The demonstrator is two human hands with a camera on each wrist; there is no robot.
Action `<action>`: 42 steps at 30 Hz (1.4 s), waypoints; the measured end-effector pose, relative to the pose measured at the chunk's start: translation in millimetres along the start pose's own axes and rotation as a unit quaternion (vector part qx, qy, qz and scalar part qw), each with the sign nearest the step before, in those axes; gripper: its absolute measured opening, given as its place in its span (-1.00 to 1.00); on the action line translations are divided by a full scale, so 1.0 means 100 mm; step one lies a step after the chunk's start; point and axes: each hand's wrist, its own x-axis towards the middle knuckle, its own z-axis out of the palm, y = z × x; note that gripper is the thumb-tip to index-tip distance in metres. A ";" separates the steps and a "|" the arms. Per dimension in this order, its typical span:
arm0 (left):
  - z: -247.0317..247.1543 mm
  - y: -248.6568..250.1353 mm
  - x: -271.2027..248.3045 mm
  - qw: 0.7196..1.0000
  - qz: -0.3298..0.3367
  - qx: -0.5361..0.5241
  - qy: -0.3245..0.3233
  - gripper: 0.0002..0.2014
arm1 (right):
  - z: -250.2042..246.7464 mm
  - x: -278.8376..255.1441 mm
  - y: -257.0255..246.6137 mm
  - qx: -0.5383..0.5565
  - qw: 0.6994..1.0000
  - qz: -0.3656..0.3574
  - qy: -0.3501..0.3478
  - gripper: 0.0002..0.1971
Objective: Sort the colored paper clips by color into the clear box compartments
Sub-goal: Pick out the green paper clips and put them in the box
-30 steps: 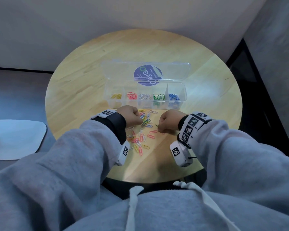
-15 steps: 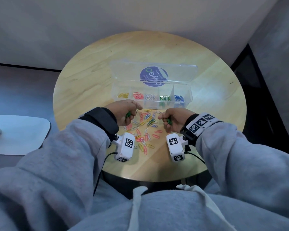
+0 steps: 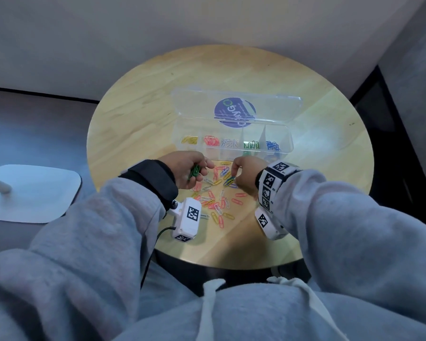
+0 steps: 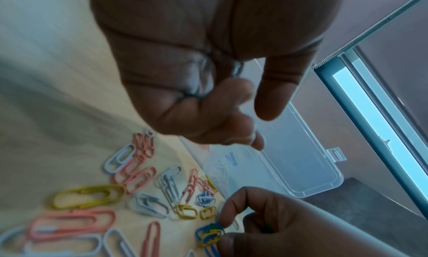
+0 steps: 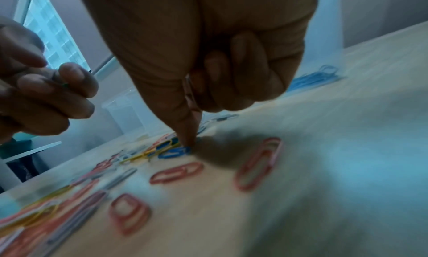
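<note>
Green clips (image 3: 194, 171) are held in the left hand (image 3: 191, 169); a light, slippery blue clip (image 5: 174, 152) is pinched at its end by the right hand (image 3: 244, 172).

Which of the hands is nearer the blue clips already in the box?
Right. The right hand sits just in front of the blue clips; the left hand, gripping green clips, is farther left.
</note>
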 end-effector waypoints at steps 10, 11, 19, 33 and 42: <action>0.02 0.02 0.00 1.000 -0.002 0.001 0.029 -0.78 | 0.00 -0.05 0.11 0.061 0.998 0.022 -0.011 -0.90; 0.02 0.03 0.00 0.999 -0.003 -0.002 0.033 -0.78 | -0.04 -0.07 0.12 0.086 0.996 0.031 -0.024 -0.89; 0.11 0.16 -0.09 0.999 0.023 -0.023 0.025 -0.79 | -0.25 -0.13 0.27 0.379 0.915 0.093 -0.098 -0.75; 0.45 0.10 -0.16 0.987 -0.003 0.161 -0.023 -0.91 | -0.23 -0.30 0.23 0.504 0.852 0.045 -0.133 -0.79; 0.44 0.07 -0.19 0.986 0.023 0.155 -0.051 -0.78 | -0.25 -0.35 0.19 0.526 0.841 0.000 -0.127 -0.79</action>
